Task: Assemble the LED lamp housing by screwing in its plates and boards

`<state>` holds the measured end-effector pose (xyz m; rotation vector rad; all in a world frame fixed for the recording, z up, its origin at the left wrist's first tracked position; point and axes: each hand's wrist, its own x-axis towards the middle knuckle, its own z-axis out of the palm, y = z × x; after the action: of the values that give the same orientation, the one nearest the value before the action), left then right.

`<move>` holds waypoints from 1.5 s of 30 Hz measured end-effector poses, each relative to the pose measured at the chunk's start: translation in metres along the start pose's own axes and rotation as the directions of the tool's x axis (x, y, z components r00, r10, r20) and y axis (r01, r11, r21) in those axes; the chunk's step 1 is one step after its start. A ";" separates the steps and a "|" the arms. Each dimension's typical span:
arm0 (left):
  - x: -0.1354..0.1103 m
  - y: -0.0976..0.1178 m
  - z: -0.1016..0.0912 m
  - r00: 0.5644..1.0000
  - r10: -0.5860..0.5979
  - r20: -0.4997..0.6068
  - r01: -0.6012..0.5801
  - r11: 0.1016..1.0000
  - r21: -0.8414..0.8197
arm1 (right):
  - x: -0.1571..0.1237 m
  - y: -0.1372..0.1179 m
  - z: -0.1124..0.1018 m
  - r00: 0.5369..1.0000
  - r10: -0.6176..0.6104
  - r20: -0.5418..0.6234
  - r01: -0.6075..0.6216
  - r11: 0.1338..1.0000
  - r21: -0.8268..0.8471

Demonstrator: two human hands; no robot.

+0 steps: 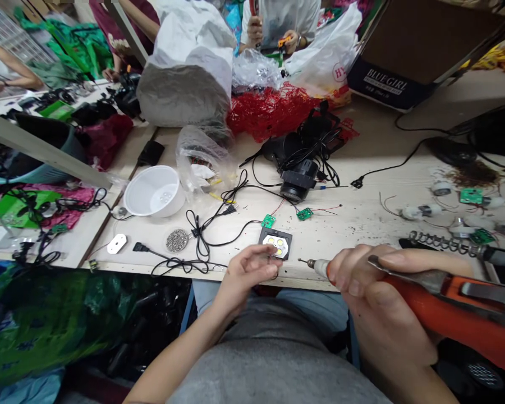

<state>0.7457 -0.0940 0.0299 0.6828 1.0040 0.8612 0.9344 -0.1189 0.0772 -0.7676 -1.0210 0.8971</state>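
My right hand (379,297) is wrapped round an orange power screwdriver (433,303) with a metal lever along its top. Its thin tip points left, and a small screw appears to sit at the end. My left hand (246,275) holds nothing I can see; its fingers are loosely bent and apart. Those fingertips overlap the lower left edge of a small black square lamp housing (286,238). Inside the housing lies a white LED plate (273,244) with yellow round LEDs, partly hidden by the fingers. A green circuit board (268,221) lies just above the housing.
A white plastic bowl (155,192) and a round dish of screws (177,240) stand left among black cables (200,230). Beyond are a black lamp body (297,179), red netting (269,115) and a carton (429,50). Loose parts (421,211) lie right. Other people work opposite.
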 end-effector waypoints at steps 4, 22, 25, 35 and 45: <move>0.016 0.004 -0.009 0.915 0.403 0.001 -0.349 0.791 0.502 | 0.012 0.003 0.005 0.992 -0.124 -0.030 0.124 0.992 0.000; 0.048 -0.024 -0.009 0.722 0.614 0.319 -0.581 0.288 0.761 | 0.035 0.035 0.030 0.985 -0.129 0.113 0.133 0.991 -0.030; 0.050 -0.026 -0.009 0.706 0.634 0.316 -0.595 0.290 0.749 | 0.036 0.038 0.031 0.986 -0.124 0.110 0.129 0.991 -0.035; 0.050 -0.025 -0.008 0.717 0.612 0.335 -0.599 0.294 0.745 | 0.037 0.042 0.036 0.986 -0.121 0.115 0.130 0.989 -0.069; 0.050 -0.025 -0.007 0.716 0.608 0.342 -0.598 0.282 0.750 | 0.035 0.045 0.036 0.993 -0.064 0.101 0.081 0.982 -0.170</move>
<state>0.7599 -0.0627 -0.0146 2.0269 1.1600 1.0111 0.8982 -0.0639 0.0634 -0.8343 -1.2158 0.7944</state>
